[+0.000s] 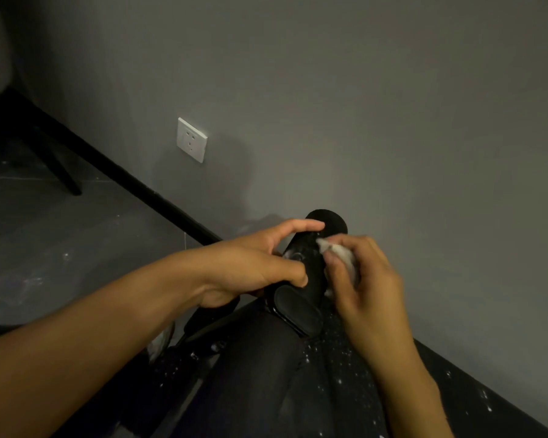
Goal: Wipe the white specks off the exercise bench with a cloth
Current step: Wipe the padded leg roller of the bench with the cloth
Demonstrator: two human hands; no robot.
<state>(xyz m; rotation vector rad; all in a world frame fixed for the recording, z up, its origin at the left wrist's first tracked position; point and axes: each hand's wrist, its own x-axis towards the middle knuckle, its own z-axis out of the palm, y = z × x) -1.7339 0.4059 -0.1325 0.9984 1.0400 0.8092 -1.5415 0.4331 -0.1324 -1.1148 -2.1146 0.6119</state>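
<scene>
A black foam roller pad (310, 263) of the exercise bench stands up toward the grey wall, with white smears on its side. My left hand (260, 263) grips the roller from the left, thumb and fingers curled round it. My right hand (361, 279) pinches a small white cloth (339, 252) and presses it against the roller's right side. Below the roller, the black bench seat (298, 374) is dotted with white specks.
A white wall socket (191, 139) sits on the grey wall at left. A black skirting board (140, 181) runs along the wall's foot. A dark chair leg (64, 175) stands at the far left on the grey floor. Another white rag (162, 343) lies beside the bench.
</scene>
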